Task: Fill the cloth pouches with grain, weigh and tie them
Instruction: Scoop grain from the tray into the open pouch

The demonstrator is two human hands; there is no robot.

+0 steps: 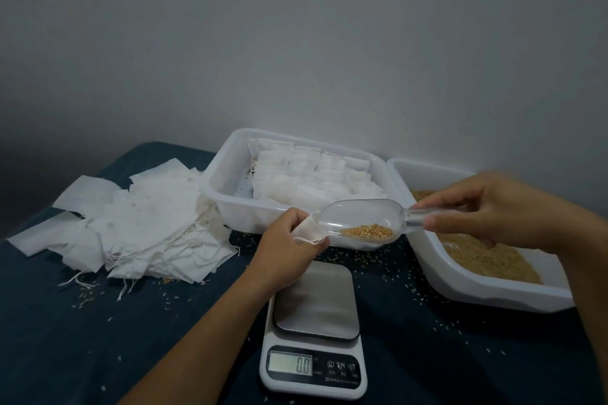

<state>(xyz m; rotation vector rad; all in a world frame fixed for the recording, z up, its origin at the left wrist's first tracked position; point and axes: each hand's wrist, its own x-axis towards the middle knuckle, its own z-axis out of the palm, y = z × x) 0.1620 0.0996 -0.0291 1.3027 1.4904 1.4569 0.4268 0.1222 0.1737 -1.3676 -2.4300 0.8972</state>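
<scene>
From my remote seat I saw the left hand [289, 240] curled round a small white cloth pouch [307, 231], pinching its mouth just above the far edge of the scale. The right hand [487, 210] pinched the handle of a clear plastic scoop [362, 219] between thumb and fingers; the scoop's lip met the pouch opening, and a small heap of golden grain [367, 231] lay in its bowl. The digital kitchen scale [314, 325] sat on the dark blue tablecloth [98, 339] below both hands, its steel platform bare and its display reading 0.0. To the right, a white tub [487, 294] held a bed of loose grain, under the right hand. Behind the hands, a translucent bin [227, 194] held rows of filled pouches [309, 174]. A loose pile of flat empty pouches [141, 227] with trailing drawstrings lay at the left, touching that bin. Stray kernels [404, 273] were scattered over the cloth around the scale.
</scene>
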